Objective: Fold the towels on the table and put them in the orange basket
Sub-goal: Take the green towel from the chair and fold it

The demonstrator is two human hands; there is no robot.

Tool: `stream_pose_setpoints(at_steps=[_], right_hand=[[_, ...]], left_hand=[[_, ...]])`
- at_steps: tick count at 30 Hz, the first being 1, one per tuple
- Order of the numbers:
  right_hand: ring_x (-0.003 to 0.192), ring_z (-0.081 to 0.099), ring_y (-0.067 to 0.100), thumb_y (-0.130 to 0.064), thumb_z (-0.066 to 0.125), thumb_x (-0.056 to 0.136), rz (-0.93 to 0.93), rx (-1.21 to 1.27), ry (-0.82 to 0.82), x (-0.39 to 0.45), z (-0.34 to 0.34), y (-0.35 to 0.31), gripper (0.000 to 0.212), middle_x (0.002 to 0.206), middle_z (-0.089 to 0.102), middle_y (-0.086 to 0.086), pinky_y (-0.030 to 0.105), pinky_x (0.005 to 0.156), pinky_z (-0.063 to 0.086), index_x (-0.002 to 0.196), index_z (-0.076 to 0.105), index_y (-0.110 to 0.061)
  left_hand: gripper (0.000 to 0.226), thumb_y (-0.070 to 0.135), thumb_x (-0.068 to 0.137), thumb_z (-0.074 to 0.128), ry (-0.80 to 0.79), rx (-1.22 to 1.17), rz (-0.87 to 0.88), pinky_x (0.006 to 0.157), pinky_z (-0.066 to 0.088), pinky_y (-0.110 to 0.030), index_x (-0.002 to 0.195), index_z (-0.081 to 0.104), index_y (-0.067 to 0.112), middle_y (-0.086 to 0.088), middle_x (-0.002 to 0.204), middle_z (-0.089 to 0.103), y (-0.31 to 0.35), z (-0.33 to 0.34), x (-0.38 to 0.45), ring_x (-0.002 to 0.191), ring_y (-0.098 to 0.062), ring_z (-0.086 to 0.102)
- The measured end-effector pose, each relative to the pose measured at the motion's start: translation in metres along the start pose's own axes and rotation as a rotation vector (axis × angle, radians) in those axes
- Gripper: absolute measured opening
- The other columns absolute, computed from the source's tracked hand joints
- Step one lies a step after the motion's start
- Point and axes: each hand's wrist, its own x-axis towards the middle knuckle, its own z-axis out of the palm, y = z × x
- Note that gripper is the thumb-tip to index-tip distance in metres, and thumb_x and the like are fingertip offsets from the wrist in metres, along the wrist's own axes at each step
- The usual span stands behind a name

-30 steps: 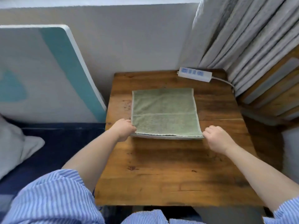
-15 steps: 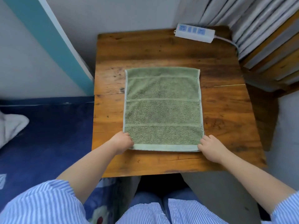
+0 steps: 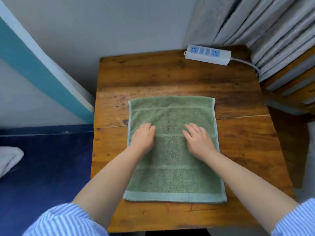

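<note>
A green terry towel with paler woven bands (image 3: 173, 176) lies flat on the worn brown wooden surface (image 3: 170, 79), its near hem close to the front edge and its far edge about halfway back. It looks doubled over, since the shape is close to square and the near hem seems layered, though I cannot count the layers from here.

Both of the person's hands rest palm-down on the middle of the cloth. The left hand (image 3: 143, 138) sits toward the towel's left side with its fingers slightly bent at the tips; the right hand (image 3: 198, 142) lies beside it, fingers straight and a little spread. Neither grasps anything; they press the fabric flat.

My guess is the work is at the smoothing stage of an early fold. At least one more fold seems needed before this towel is compact. The orange basket is nowhere in view, so nothing can be said of what is in it, and carrying the towel there remains to be done. No other towels show on the surface.

A white power strip with blue sockets (image 3: 208, 55) sits at the far right corner, well apart from the towel.
</note>
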Motion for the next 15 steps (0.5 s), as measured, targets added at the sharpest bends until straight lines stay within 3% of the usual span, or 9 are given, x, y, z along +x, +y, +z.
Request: stream_pose_setpoints(at_steps=[1,2,4,12,15], right_hand=[[0.132,0.038,0.034,-0.007,0.06,0.08,0.023,0.043,-0.034,0.017,0.004,-0.002,0.045,0.14,0.041,0.024,0.046,0.107,0.032,0.124,0.052,0.0],[0.142,0.016,0.028,-0.011,0.044,0.091,0.035,0.085,-0.065,0.03,0.007,-0.003,0.049,0.152,0.02,0.016,0.041,0.116,0.013,0.138,0.035,-0.005],[0.144,-0.005,0.02,-0.017,0.029,0.097,0.048,0.13,-0.101,0.062,0.02,0.0,0.051,0.157,-0.001,0.005,0.036,0.116,-0.006,0.146,0.014,-0.013],[0.143,-0.013,0.015,-0.048,0.018,0.095,0.004,0.042,-0.192,0.116,0.046,0.04,0.057,0.151,-0.018,-0.009,0.038,0.11,-0.018,0.145,-0.003,-0.028],[0.142,-0.013,0.013,-0.053,0.01,0.093,0.049,0.005,-0.171,0.118,0.046,0.076,0.058,0.142,-0.024,-0.012,0.031,0.105,-0.022,0.144,-0.006,-0.029]], left_hand=[[0.037,0.005,0.093,0.037,0.058,-0.071,-0.018,0.099,0.036,-0.034,0.13,0.04,0.005,-0.011,0.138,0.04,0.002,0.001,0.013,0.127,-0.026,0.034],[0.041,0.008,0.095,0.034,0.097,-0.126,-0.029,0.106,0.03,-0.035,0.136,0.036,0.006,-0.01,0.145,0.033,0.005,0.003,0.022,0.135,-0.024,0.028],[0.045,0.015,0.098,0.029,0.122,-0.178,-0.05,0.115,0.016,-0.035,0.143,0.026,0.01,-0.006,0.154,0.019,0.006,0.008,0.049,0.143,-0.022,0.012],[0.054,0.054,0.094,0.023,0.06,0.079,0.063,0.114,-0.006,-0.036,0.144,0.012,0.037,0.005,0.157,0.002,-0.046,0.028,0.101,0.145,-0.02,-0.005],[0.081,0.073,0.074,-0.007,0.064,0.097,0.04,0.115,-0.004,-0.038,0.144,0.015,0.038,0.005,0.156,0.004,-0.07,0.02,0.106,0.145,-0.023,-0.003]])
